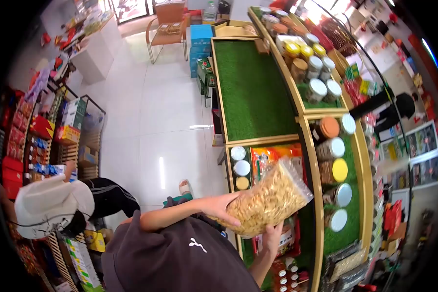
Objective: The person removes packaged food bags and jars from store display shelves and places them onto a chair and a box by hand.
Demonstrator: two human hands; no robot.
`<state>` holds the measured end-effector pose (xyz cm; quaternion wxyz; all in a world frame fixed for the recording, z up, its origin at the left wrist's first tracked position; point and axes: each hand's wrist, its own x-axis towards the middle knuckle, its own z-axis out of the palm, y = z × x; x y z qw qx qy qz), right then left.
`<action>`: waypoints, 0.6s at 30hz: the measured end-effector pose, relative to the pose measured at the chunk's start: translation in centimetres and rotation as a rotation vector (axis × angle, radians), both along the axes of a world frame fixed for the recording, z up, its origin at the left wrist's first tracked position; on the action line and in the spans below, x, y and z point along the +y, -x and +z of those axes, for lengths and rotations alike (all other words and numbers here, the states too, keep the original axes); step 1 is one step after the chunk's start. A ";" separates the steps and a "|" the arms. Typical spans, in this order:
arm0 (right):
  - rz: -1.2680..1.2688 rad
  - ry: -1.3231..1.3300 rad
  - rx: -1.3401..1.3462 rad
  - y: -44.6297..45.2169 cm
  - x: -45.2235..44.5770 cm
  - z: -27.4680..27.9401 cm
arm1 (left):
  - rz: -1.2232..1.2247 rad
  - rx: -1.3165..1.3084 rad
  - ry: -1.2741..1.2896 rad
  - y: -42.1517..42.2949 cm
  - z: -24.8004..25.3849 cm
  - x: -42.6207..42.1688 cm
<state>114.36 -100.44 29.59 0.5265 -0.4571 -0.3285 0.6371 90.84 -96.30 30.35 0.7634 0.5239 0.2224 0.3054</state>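
Clear plastic bag [265,199] is clamped between left hand [223,206], at its side, and right hand [272,239], at its lower edge; spread palms best steady the weight.

The room was lit brightly. At the far end, the doorway [131,9] was washed out by white light. Long shiny streaks [161,173] were made on the pale floor [148,97]. At the far right, a glowing tube light [430,52] could be seen. Small bright shines were caught on the clear bag [267,199], which was shown quite sharply. Near the left and right edges, straight lines were bent and small things were blurred. The corners were hidden by round black edges.
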 end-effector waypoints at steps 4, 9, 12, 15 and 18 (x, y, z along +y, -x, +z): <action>-0.007 -0.050 -0.052 7.7 4.0 -2.3 | 0.127 -0.096 -0.034 6.7 -2.2 1.5; 0.078 0.091 -0.100 18.3 8.7 -2.8 | 0.282 -0.032 0.094 15.0 -4.2 2.7; 0.197 0.027 -0.235 24.8 11.3 -1.8 | 0.560 0.136 0.148 20.3 -3.3 3.4; 0.376 -0.038 -0.202 28.9 14.6 -2.5 | 0.715 0.252 0.260 23.9 -1.2 3.5; 0.504 -0.025 -0.252 32.4 18.5 -3.4 | 0.941 -0.007 0.201 25.0 -5.1 4.7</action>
